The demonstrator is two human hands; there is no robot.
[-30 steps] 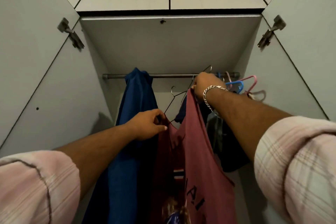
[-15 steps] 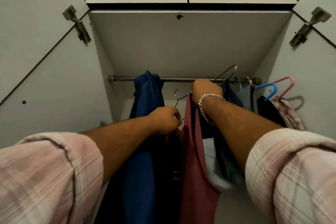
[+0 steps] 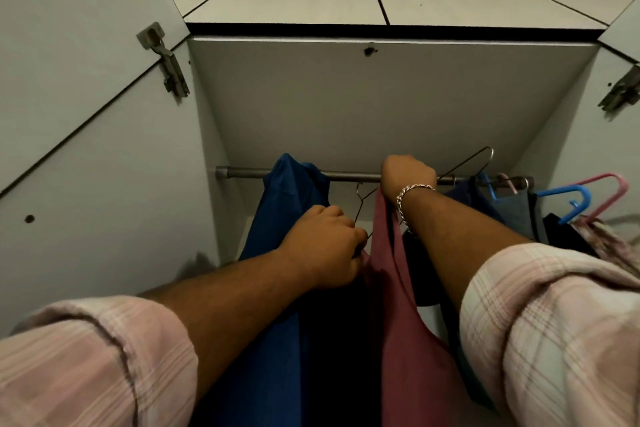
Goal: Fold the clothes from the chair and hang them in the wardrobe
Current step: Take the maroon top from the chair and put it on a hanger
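Head view: progress looked well advanced for this one garment. A maroon sleeveless cotton top [image 3: 398, 305] hung between the two hands inside the open pale-grey wardrobe [image 3: 346, 97], its upper edge raised close under the grey metal hanging rail [image 3: 346, 177] at about 12 o'clock, but I could not tell whether any hook was over the rail yet. A dark blue cloth garment [image 3: 287, 218] was already draped on the rail at 11 o'clock of the top, and darker clothes on blue plastic hangers [image 3: 568, 198] and pink plastic hangers [image 3: 609, 191] sat toward 2 o'clock. By my reading, hooking this top and letting go remained; the chair was out of sight, so how many clothes were left could not be judged.

The left hand [image 3: 325, 250], at 9 o'clock of the top, was curled tight, pinching the top's near edge together with a thin black wire hanger [image 3: 360, 204]. The right hand [image 3: 407, 175], wearing a silver chain bracelet [image 3: 408, 198], was fisted right at the rail, gripping the top's upper edge; a second wire hanger [image 3: 474, 163] stuck out past it at 1 o'clock.
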